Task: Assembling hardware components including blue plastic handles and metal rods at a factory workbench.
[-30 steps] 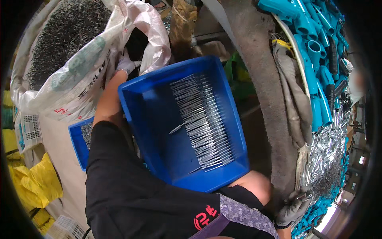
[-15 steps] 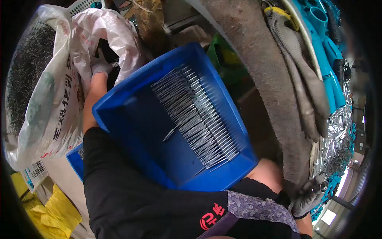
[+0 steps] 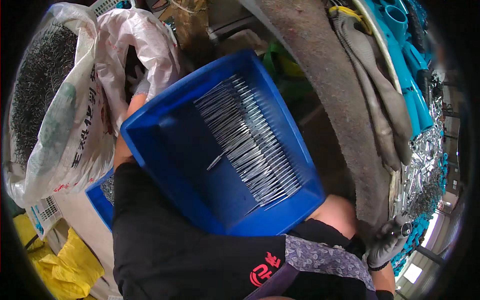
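Over at the lower right, there's a shiny metal tube (image 3: 406, 230), round end showing, and the right hand (image 3: 384, 246) in its grey glove has its fingers wrapped round it. So the tube sits right in the grip, up at the finger end, well apart from the other hand. The left hand (image 3: 136, 79) is way over at the upper left, down in the mouth of a pinkish-white sack (image 3: 137, 27). Too shadowy in there, so I can't tell if it's holding anything.

How far along? Just my read: the big blue tray (image 3: 182, 150) between the arms looks mostly sorted, with a neat bank of thin metal rods (image 3: 255, 150) packed side by side. One stray rod (image 3: 216, 161) lies apart from the row, and a couple at the near end sit a bit crooked. The tube isn't put down yet, and there's a whole heap of loose silver parts (image 3: 424, 152) just past the right hand, so I'd guess plenty is left.

Further out: a white sack (image 3: 65, 130) full of dark bent wires (image 3: 42, 85) on the left, a small blue tray (image 3: 96, 201) below it, yellow sacking (image 3: 75, 260) in the lower left corner, and teal tubes (image 3: 414, 95) stacked up on the right.
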`<state>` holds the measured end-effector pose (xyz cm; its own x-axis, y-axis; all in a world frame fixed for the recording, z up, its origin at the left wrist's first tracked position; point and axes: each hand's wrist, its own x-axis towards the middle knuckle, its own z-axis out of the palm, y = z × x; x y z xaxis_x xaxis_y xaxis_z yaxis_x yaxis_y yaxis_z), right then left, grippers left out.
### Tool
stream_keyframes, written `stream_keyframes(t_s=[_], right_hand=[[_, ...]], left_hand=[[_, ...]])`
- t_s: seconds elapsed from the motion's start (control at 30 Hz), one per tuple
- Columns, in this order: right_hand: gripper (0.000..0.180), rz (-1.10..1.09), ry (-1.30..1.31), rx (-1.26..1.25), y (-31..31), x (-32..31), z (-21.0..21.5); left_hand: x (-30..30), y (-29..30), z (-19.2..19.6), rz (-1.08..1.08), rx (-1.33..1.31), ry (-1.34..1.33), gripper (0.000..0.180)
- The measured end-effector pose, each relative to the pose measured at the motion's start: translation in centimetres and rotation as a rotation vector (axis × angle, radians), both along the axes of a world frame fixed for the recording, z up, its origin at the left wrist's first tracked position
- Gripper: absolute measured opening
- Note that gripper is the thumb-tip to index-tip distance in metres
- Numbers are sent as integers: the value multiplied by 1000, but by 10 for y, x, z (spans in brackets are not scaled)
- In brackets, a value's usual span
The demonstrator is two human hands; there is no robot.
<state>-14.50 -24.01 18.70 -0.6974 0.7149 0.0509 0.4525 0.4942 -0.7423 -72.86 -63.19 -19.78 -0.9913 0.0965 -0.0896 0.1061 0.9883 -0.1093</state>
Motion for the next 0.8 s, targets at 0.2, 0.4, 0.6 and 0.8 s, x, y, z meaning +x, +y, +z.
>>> stream_keyframes(t_s=[0.2, 0.4, 0.6, 0.8], right_hand=[[60, 132, 46, 86, 1, 0, 1], [66, 156, -19, 118, 4, -2, 2], [73, 80, -11, 97, -2, 0, 1], [64, 126, -41, 87, -10, -13, 3]], left_hand=[[10, 9, -14, -41, 58, -36, 105], [-125, -77, -20, -75, 110, -68, 103], [-125, -73, -43, -118, 171, -131, 101], [-18, -41, -44, -173, 235, -192, 100]])
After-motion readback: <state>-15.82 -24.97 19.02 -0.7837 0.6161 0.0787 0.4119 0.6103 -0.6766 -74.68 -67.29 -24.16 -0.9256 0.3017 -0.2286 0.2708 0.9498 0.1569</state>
